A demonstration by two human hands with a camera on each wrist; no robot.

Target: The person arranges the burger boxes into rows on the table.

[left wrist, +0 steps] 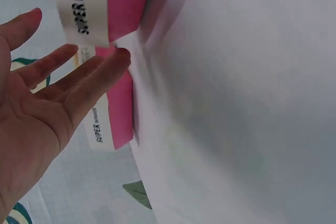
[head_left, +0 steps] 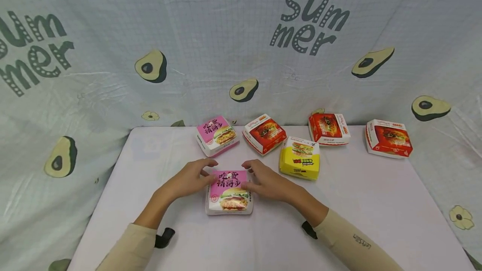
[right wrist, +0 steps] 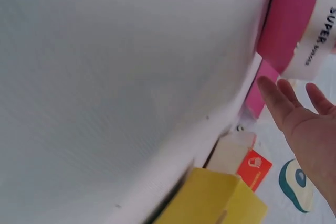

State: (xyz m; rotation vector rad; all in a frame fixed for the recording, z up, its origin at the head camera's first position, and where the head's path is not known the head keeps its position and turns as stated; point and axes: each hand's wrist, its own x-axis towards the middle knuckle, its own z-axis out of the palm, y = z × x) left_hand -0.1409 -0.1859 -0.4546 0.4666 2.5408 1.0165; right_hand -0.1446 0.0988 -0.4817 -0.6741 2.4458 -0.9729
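Observation:
A pink and white burger box (head_left: 229, 193) with a burger picture on its lid lies flat on the table between both hands. My left hand (head_left: 191, 179) is at its left far corner, thumb by the lid's left edge. On the opposite side, my right hand (head_left: 269, 182) has its thumb at the lid's right edge. In the left wrist view, the left fingers (left wrist: 100, 80) are extended beside the box's white and pink side (left wrist: 86, 11). The right wrist view has the right fingers (right wrist: 278, 100) fairly straight, close to the box's end (right wrist: 291, 24). Firm contact cannot be made out.
Beyond the hands lies a second pink burger box (head_left: 216, 136). A red box (head_left: 265, 134) is beside it, and a yellow box (head_left: 299, 158) stands nearer on the right. Two more red boxes, one (head_left: 329, 129) and another (head_left: 389, 138), sit near the back edge before a patterned cloth.

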